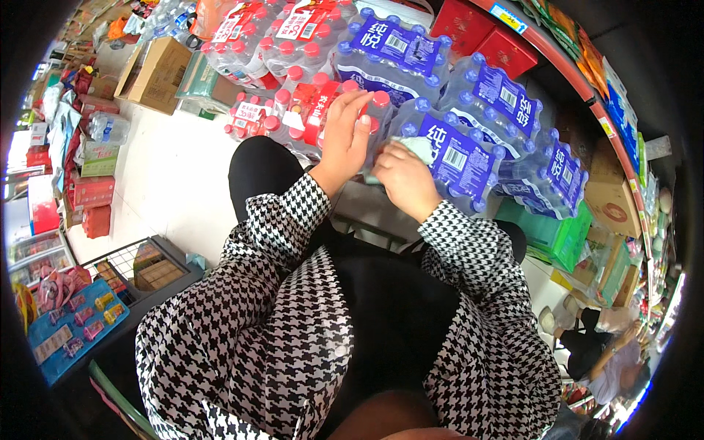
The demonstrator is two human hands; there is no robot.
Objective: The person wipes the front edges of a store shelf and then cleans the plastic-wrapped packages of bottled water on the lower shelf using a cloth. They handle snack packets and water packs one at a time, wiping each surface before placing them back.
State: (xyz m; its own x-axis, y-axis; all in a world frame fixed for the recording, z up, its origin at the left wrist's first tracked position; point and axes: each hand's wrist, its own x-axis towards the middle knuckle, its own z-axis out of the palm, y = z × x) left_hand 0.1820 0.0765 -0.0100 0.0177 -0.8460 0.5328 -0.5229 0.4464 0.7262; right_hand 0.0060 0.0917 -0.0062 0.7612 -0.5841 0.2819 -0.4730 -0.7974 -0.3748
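Note:
My left hand point(346, 135) rests on a shrink-wrapped pack of red-capped water bottles point(308, 107), its fingertips by a red cap at the pack's corner. Close to its right, my right hand point(404, 170) is curled around a pale cloth point(416, 147) against the side of the packs. A purple-labelled pack of bottled water point(459, 159) with clear bluish caps lies just right of that hand. The lower part of the cloth is partly hidden by my fingers.
More bottle packs point(396, 47) are stacked beyond. A cardboard box point(154, 74) stands on the floor at left, a green box point(550, 231) at right. Shelf edging point(610, 132) curves along the right. Another person point(599, 352) sits at lower right. A blue toy tray point(77, 330) is at lower left.

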